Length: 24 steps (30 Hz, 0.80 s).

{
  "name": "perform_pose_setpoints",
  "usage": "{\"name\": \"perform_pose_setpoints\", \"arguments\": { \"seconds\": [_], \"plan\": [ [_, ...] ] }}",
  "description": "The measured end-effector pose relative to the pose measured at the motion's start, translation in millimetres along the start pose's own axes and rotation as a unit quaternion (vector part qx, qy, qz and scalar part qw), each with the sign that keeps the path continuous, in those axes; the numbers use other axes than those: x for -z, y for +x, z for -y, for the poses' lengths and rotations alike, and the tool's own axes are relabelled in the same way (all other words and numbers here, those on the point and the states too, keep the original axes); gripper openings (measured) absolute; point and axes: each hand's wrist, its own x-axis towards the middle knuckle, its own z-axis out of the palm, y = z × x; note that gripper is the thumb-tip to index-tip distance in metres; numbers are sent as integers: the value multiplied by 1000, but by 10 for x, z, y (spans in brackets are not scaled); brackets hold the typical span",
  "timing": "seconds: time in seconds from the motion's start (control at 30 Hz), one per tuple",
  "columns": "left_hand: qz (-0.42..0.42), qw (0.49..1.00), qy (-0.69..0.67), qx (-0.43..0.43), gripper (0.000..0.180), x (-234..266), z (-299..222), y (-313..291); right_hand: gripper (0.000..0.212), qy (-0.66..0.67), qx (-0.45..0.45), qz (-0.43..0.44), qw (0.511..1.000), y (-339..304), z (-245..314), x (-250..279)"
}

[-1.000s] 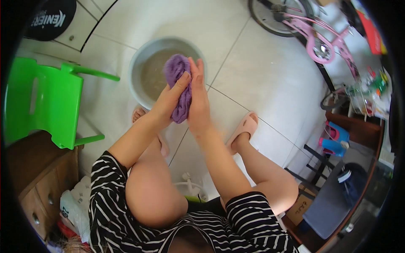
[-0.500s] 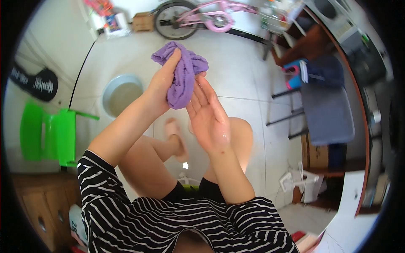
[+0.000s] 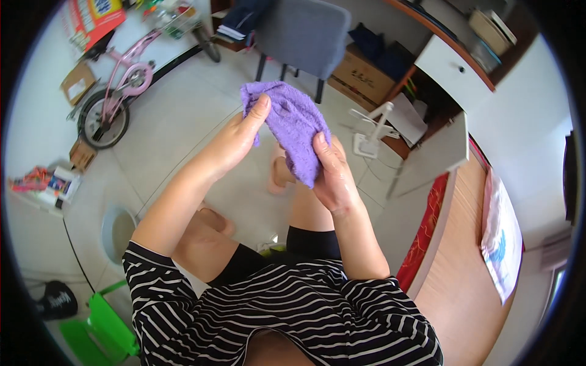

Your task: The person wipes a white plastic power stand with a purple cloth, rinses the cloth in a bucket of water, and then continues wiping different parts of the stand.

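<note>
A purple cloth [image 3: 292, 125] hangs partly spread and folded between my two hands, above the tiled floor and my knees. My left hand [image 3: 241, 131] grips its upper left end, thumb on top and the other fingers hidden behind it. At the lower right edge my right hand [image 3: 334, 174] pinches the cloth, thumb on its face. The right wrist and palm look wet. Down at the left, a light blue basin [image 3: 110, 235] stands on the floor, away from both hands.
A grey chair [image 3: 302, 36] stands ahead, with a cardboard box [image 3: 361, 78] beside it. A white lamp-like stand [image 3: 369, 137] is at right, near an opened cabinet door [image 3: 430, 152]. The pink bicycle [image 3: 122, 82] and green chair [image 3: 101, 326] are at left.
My view has swung to the right. The cloth was bunched in my left hand with my right palm open beside it; now both hands hold it, more spread out.
</note>
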Motion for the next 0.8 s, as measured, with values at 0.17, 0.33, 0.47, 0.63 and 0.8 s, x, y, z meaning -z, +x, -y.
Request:
{"name": "perform_pose_setpoints", "arguments": {
  "seconds": [0.17, 0.33, 0.47, 0.63, 0.8],
  "plan": [
    [103, 988, -109, 33, 75, -597, 72, 437, 50, -148, 27, -138, 979, -370, 601, 414],
    [116, 992, 9, 45, 64, -1150, 68, 783, 47, -406, 44, -233, 883, -530, 1034, 912],
    [68, 996, 4, 50, 55, -1582, 90, 1132, 41, -363, 76, -321, 871, -430, 1085, 1510],
    [128, 978, -144, 78, 39, -1941, 514, 1818, 42, -130, 58, -268, 953, -213, 1170, 1971],
    [229, 912, -323, 108, 58, -2378, 697, 2246, 39, 84, 94, -219, 967, 199, 1225, 2298]
  ]
}}
